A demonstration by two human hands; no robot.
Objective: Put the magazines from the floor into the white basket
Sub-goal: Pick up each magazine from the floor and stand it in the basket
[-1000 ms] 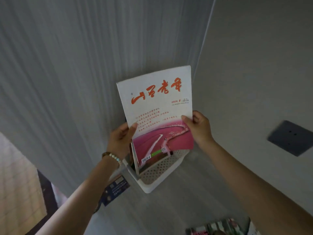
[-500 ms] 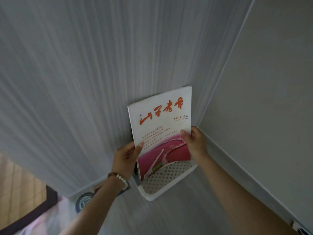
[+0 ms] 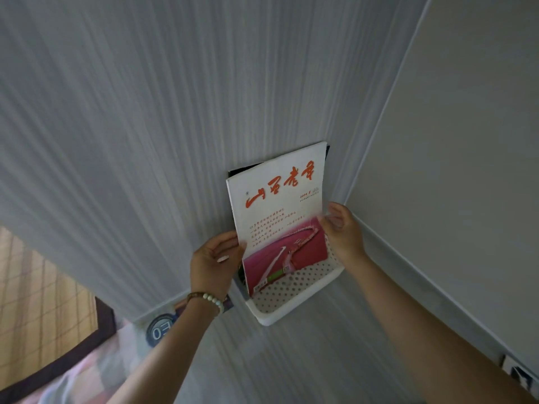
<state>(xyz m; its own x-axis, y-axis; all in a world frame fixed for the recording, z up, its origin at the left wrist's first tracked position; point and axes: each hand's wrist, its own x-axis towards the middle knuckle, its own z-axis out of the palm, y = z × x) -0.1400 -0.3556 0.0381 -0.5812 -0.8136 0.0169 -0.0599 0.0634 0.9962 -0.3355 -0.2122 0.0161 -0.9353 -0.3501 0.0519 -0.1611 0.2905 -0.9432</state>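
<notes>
Right, the magazine (image 3: 277,205) is going in: its bottom edge is down inside the basket (image 3: 294,304), upright with the cover facing us, though most of it stands above the rim. The basket sits on the floor (image 3: 291,360), tucked into the corner where the two walls meet. The right hand (image 3: 344,231) pinches the right edge, thumb on the cover and fingers tucked behind. The left hand (image 3: 211,266) has its thumb tip at the left edge and its other fingers curled beside it; whether that is a true grip I cannot tell. A second magazine (image 3: 234,172), dark, is already in, showing only as a sliver behind the top corners of this one, so I judge at least one done and this one nearly done: what remains is to seat it and let go. Any more on the floor are out of sight here, and a scrap at the lower right edge of the view is too cut off to name. Room is tight at the back, with walls close on two sides and the dark one against the rear, but the near side of the basket lies open, its dotted wall bare. The floor in front gives both arms free way out, with a rug (image 3: 43,301) and a round blue thing (image 3: 160,330) off near the left wall.
</notes>
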